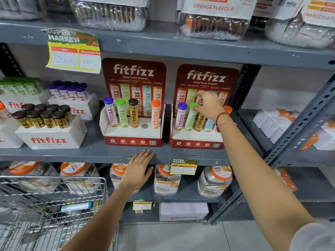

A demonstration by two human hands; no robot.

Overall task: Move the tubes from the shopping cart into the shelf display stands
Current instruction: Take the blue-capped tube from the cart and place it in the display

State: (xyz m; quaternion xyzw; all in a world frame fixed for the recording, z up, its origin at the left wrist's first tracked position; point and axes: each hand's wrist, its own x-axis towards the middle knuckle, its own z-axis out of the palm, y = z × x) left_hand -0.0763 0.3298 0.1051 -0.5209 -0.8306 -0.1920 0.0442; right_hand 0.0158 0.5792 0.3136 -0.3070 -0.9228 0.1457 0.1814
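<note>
Two red display stands sit on the middle shelf. The left stand (133, 140) holds purple, green, brown and orange-capped tubes, with one hole (144, 126) open between brown and orange. The right stand (196, 142) holds several tubes. My right hand (208, 105) is over it, fingers closed on the cap of the green-capped tube (190, 117), which leans in its slot. My left hand (138, 169) rests flat and open against the shelf's front edge. A blue-capped tube (77, 206) lies in the wire shopping cart (54, 205) at lower left.
White boxes of brown-capped tubes (45, 116), purple-capped tubes (69, 91) and green-capped tubes stand at the left of the shelf. Orange-lidded jars (166, 180) fill the shelf below. Packed containers sit on the top shelf. A grey upright (299, 127) slants at the right.
</note>
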